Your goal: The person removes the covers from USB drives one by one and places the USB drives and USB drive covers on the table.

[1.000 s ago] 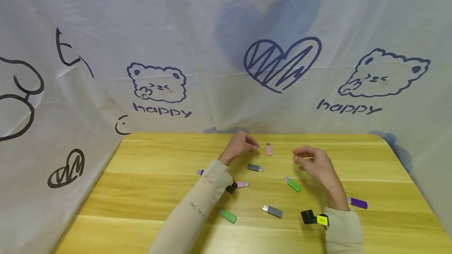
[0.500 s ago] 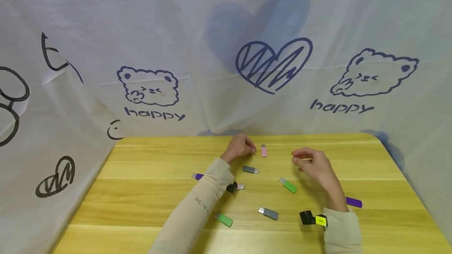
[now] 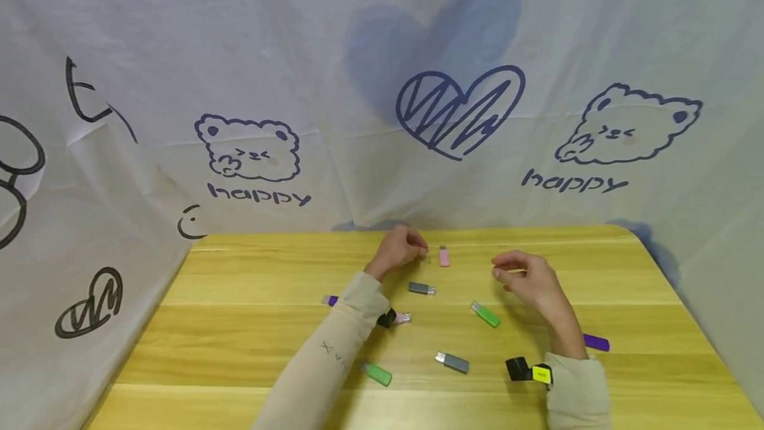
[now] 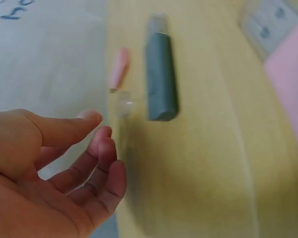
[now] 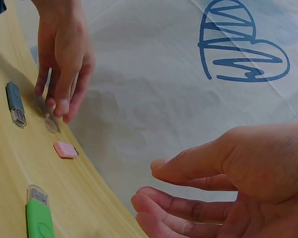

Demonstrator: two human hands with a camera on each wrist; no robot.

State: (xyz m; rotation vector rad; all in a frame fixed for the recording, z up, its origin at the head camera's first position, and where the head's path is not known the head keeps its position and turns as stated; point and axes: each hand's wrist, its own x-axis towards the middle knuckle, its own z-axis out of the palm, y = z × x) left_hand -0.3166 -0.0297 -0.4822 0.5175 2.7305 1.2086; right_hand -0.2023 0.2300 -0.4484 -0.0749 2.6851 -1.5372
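Observation:
My left hand [image 3: 396, 249] is over the far edge of the table, fingers loosely bent and nothing between thumb and fingertips in the left wrist view. Just beyond its fingertips lies a small clear cap [image 4: 124, 104], also visible as a clear cap [image 5: 50, 124] in the right wrist view. A pink USB stick [image 3: 444, 257] with a grey end lies right of the cap. Nearer me is a grey USB stick [image 4: 161, 77] with a clear-covered plug. My right hand [image 3: 531, 277] hovers over the right side, fingers loosely curved, holding nothing.
A green USB stick [image 3: 486, 315] lies left of my right wrist. Nearer me are another grey stick [image 3: 452, 361] and a green stick [image 3: 377, 373]. Purple sticks [image 3: 595, 342] [image 3: 330, 300] lie beside each forearm. My left sleeve partly hides another pink stick [image 3: 403, 318]. A printed cloth [image 3: 346, 85] hangs behind.
My left hand has drawn slightly left, and the clear cap now shows beside its fingertips. The head view has shifted a little; my right hand stays nearly still.

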